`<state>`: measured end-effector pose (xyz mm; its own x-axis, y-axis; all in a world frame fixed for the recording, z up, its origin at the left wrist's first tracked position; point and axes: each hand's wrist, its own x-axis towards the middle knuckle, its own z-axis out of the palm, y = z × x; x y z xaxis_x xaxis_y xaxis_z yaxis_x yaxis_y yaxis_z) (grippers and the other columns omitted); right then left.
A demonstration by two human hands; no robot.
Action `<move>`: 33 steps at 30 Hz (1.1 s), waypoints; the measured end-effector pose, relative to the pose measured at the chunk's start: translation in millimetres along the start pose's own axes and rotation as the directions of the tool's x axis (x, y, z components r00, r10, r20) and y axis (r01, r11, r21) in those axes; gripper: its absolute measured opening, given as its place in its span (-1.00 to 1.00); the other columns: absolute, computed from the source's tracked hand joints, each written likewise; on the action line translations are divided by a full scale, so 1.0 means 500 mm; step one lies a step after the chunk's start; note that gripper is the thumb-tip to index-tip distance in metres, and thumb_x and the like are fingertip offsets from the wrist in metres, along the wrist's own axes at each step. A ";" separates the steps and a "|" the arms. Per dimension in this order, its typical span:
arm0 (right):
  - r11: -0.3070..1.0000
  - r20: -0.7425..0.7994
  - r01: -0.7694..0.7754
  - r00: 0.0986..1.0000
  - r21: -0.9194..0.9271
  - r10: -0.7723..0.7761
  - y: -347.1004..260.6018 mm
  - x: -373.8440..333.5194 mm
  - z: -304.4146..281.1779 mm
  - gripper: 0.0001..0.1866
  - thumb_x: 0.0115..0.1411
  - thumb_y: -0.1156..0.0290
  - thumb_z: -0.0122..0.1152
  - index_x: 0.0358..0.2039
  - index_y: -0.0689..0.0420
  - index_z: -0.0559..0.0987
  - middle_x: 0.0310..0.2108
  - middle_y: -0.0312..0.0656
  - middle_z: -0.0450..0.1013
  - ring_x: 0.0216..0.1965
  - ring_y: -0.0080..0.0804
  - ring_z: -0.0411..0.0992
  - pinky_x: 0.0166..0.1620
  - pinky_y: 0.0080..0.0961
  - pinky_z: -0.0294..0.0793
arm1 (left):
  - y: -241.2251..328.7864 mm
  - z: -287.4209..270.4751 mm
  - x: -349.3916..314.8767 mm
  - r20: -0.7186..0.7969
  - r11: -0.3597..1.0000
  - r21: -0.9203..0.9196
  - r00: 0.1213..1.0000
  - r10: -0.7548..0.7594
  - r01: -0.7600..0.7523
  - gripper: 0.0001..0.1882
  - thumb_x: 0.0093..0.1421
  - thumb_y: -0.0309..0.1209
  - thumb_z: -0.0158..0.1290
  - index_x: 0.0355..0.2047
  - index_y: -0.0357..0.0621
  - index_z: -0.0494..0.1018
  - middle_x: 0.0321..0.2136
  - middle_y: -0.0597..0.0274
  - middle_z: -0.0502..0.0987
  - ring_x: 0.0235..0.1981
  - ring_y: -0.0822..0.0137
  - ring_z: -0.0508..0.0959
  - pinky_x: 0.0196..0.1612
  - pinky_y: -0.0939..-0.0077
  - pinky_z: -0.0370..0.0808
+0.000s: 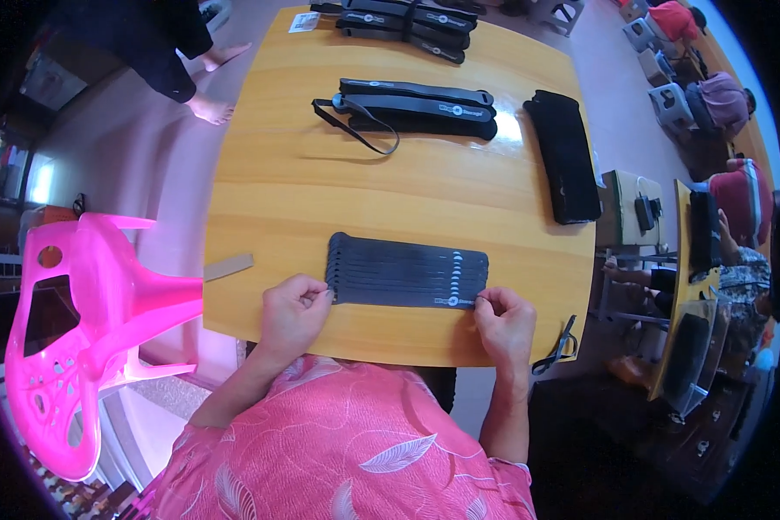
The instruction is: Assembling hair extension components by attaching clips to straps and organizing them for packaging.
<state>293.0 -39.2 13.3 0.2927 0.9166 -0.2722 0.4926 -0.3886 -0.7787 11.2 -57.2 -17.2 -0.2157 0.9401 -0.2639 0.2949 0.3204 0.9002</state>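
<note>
A fanned row of dark grey flat straps (390,270) lies overlapped on the wooden table in front of me, with white print near their right ends. My left hand (295,314) is closed in a pinch at the left end of the nearest strap. At that strap's right end, my right hand (505,321) pinches the other corner. The strap lies flat between both hands, at the near edge of the row. Fingertips partly hide its two ends.
Bundled straps (416,108) with a loose loop lie farther back, another bundle (407,24) beyond. A black stack (565,156) sits at right, a thin black strap (557,348) at the near right corner, a brown strip (229,267) at left. A pink chair (104,329) stands left; people sit right.
</note>
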 end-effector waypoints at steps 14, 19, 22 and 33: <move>0.998 -0.034 0.040 0.999 -0.040 -0.041 0.003 -0.003 0.007 -0.91 0.01 0.54 0.12 -0.48 0.28 0.56 -0.67 -0.25 0.44 -0.62 -0.62 0.38 -0.49 -0.62 0.38 | 0.005 0.004 0.004 0.017 0.998 0.042 0.999 0.040 -0.041 -0.94 0.00 -0.56 0.14 -0.50 -0.31 0.50 -0.62 0.20 0.53 -0.60 0.54 0.50 -0.51 0.65 0.42; 0.989 -0.070 0.107 0.991 -0.107 -0.115 -0.002 -0.006 0.013 -0.94 0.00 0.57 0.10 -0.51 0.28 0.52 -0.68 -0.28 0.42 -0.62 -0.65 0.35 -0.51 -0.64 0.36 | 0.018 0.002 0.009 0.014 0.992 0.099 0.997 0.081 -0.082 -0.95 0.02 -0.58 0.13 -0.52 -0.31 0.47 -0.68 0.27 0.49 -0.67 0.59 0.45 -0.60 0.68 0.36; 0.992 -0.069 0.070 0.995 -0.103 -0.078 -0.004 -0.004 0.018 -0.93 -0.04 0.51 0.11 -0.53 0.24 0.49 -0.68 -0.09 0.43 -0.63 -0.37 0.44 -0.46 -0.47 0.43 | 0.011 0.001 0.015 0.033 0.993 0.086 0.996 0.078 -0.081 -0.93 0.04 -0.59 0.12 -0.53 -0.31 0.45 -0.70 0.33 0.45 -0.71 0.63 0.41 -0.67 0.72 0.30; 0.966 0.030 0.057 0.998 -0.251 -0.052 0.012 0.011 -0.010 -0.87 -0.04 0.48 0.21 -0.50 0.23 0.45 -0.67 -0.14 0.42 -0.62 -0.36 0.41 -0.48 -0.43 0.40 | 0.061 -0.053 0.030 0.163 0.891 0.444 0.986 0.018 -0.090 -0.80 -0.06 -0.39 0.22 -0.59 -0.28 0.48 -0.73 0.05 0.46 -0.70 0.34 0.49 -0.58 0.47 0.39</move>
<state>301.6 -37.1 9.8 0.2424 0.9378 -0.2484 0.6987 -0.3464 -0.6259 -7.8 -36.5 15.6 -0.0555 0.9522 -0.3004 0.6957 0.2527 0.6724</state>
